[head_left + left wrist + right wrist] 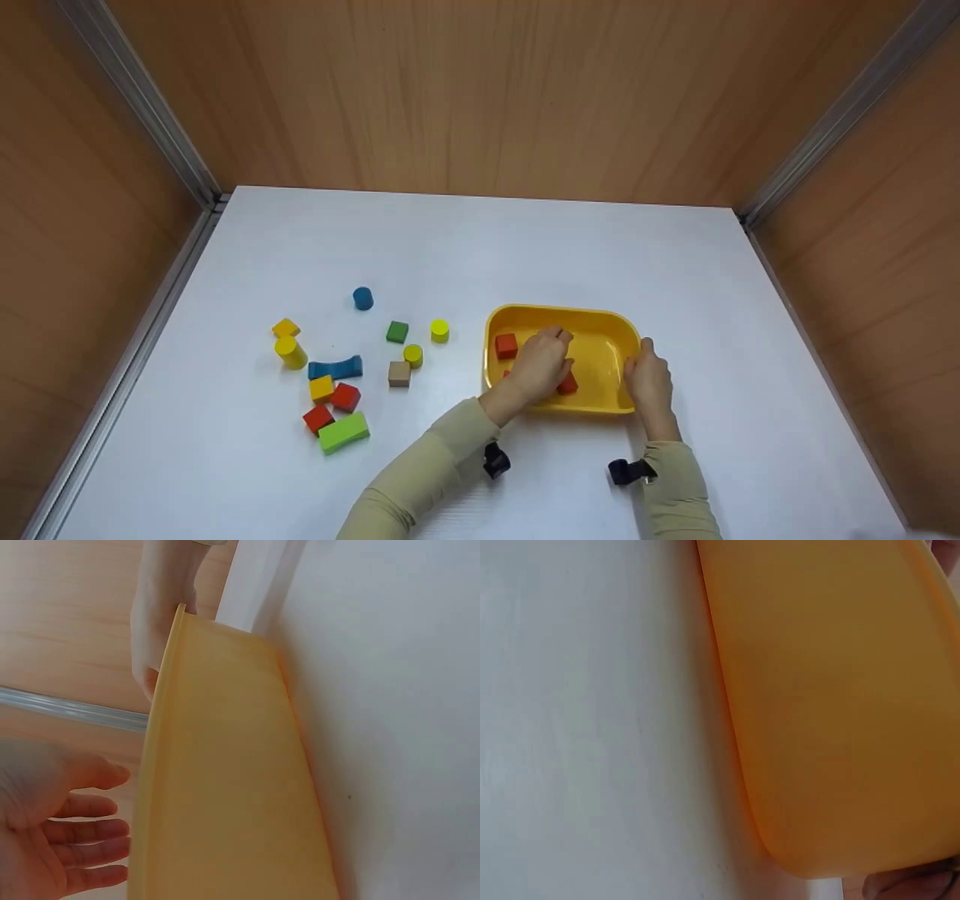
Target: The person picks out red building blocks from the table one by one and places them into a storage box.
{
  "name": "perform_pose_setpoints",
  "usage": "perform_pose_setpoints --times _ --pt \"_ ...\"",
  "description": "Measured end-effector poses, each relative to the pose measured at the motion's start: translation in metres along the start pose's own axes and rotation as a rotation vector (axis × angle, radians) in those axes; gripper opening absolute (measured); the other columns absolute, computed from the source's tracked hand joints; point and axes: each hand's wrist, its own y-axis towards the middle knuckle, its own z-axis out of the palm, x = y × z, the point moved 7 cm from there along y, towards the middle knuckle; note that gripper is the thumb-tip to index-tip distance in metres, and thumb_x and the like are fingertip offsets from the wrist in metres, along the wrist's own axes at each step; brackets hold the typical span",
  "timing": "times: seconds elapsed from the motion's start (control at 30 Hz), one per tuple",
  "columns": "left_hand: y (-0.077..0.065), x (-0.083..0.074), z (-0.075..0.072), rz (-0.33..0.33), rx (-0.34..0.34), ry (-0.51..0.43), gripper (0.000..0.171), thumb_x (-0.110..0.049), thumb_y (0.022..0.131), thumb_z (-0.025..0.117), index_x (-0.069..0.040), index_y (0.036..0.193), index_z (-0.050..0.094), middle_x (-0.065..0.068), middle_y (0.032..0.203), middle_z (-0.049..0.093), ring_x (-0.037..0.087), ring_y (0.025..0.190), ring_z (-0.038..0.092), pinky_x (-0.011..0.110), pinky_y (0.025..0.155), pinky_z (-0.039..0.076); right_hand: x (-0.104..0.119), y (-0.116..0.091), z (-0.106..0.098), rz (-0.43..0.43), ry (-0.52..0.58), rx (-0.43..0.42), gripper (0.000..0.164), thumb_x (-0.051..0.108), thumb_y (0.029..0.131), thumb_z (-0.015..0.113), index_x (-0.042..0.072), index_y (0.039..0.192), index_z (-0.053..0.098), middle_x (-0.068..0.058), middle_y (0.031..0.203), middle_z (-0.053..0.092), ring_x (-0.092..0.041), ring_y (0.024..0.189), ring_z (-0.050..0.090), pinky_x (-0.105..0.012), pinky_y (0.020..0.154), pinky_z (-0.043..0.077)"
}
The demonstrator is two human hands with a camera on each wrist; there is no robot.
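Well, I'm scanning it all from where I stand, corner to corner, and there's no text, label, brand, number or sign that I can read on anything here.

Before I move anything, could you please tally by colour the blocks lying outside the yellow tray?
Blue blocks: 2
Red blocks: 2
Green blocks: 2
Yellow blocks, both shades: 5
Plain wood block: 1
Total seen outside the tray: 12
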Motion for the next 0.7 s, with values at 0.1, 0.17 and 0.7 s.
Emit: perform_pose_setpoints --times 0.1,0.17,0.7 --pt "-0.003 0.002 -0.009 0.021 -0.060 -0.003 0.028 -0.015 0.081 0.064 0.000 0.104 0.059 0.008 0.092 0.057 0.017 0.081 0.054 0.025 0.075 0.046 -0.001 0.000 0.000 0.005 -0.004 0.011 0.029 0.008 0.088 0.045 -0.004 0.114 0.038 -0.019 0.073 0.054 -0.025 0.055 0.051 -0.034 0.044 0.042" --pt "-0.006 0.004 -0.015 0.029 -0.096 -0.005 0.027 -0.014 0.080 0.064 0.000 0.103 0.060 0.008 0.091 0.058 0.017 0.082 0.055 0.026 0.075 0.047 -0.001 0.000 0.000 0.008 -0.003 0.015 0.030 0.008 0.088 0.045 -0.003 0.114 0.038 -0.019 0.074 0.054 -0.025 0.056 0.051 -0.034 0.045 0.042" --pt "-0.035 0.029 -0.043 0.055 -0.210 0.044 0.021 -0.011 0.078 0.065 0.001 0.095 0.061 0.009 0.085 0.059 0.017 0.078 0.057 0.027 0.070 0.048 -0.001 0.000 0.000 -0.004 0.000 0.022 0.026 0.007 0.089 0.045 -0.003 0.112 0.039 -0.019 0.076 0.055 -0.026 0.057 0.052 -0.034 0.045 0.043"
